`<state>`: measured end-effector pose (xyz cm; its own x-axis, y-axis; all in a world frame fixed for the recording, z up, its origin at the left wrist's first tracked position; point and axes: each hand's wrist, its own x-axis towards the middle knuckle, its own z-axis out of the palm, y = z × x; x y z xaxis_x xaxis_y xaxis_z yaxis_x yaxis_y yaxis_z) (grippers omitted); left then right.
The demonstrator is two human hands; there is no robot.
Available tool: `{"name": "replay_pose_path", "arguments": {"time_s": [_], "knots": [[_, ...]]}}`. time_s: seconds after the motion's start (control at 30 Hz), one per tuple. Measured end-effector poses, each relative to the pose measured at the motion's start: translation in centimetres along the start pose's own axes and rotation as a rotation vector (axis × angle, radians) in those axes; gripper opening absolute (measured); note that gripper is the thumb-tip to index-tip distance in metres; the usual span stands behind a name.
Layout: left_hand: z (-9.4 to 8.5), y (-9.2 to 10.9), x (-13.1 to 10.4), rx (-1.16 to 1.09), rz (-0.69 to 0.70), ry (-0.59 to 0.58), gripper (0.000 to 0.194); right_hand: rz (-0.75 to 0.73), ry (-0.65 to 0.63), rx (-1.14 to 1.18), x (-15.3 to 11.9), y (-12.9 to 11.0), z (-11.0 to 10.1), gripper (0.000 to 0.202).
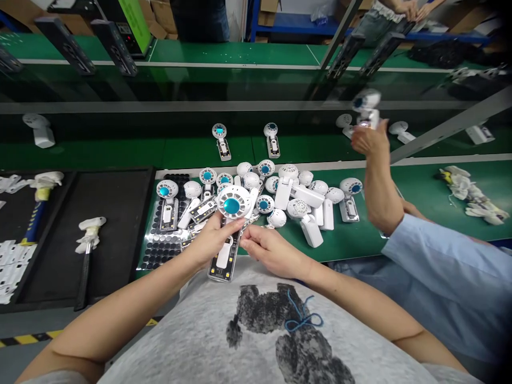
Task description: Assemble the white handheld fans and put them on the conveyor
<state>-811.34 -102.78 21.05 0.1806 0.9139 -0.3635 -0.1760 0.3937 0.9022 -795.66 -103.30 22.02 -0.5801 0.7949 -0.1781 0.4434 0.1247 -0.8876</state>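
Note:
A small white handheld fan point(224, 256) with a blue centre and a dark body showing small yellow parts is upright just in front of my shirt. My left hand point(214, 237) grips it at the neck, thumb across the front below the fan head. At the body's right edge, my right hand point(272, 249) is closed in a pinch; what its fingertips hold is hidden. A thin silvery chain-like piece point(256, 218) shows just above those fingers. Behind both hands lies a heap of similar white fans point(298, 208), some face up, others turned over.
Left of the heap is a sheet of round black pads point(162, 255). A black tray point(116, 234) holds a mallet point(88, 240) with a wrapped head. On the conveyor stand spaced fans point(272, 141). At right, a co-worker's hand point(372, 141) lifts another fan; a metal post point(452, 125) slants nearby.

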Motion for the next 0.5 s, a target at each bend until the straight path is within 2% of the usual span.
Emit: {"name": "replay_pose_path", "arguments": {"time_s": [0.23,0.33,0.43,0.5], "knots": [[0.3,-0.5,0.0,-0.050,-0.123,0.063,0.037,0.037,-0.048,0.088,0.7,1.2,0.7,0.017],[-0.2,-0.5,0.3,-0.035,-0.095,0.045,0.037,0.053,-0.037,0.122,1.3,1.0,0.9,0.016],[-2.8,0.3,1.6,0.052,0.008,0.095,0.038,0.073,0.003,0.125,1.7,1.0,0.4,0.017],[-6.4,1.6,3.5,0.082,0.106,0.229,0.038,0.107,0.066,0.128,1.7,1.3,-0.5,0.019]]}}
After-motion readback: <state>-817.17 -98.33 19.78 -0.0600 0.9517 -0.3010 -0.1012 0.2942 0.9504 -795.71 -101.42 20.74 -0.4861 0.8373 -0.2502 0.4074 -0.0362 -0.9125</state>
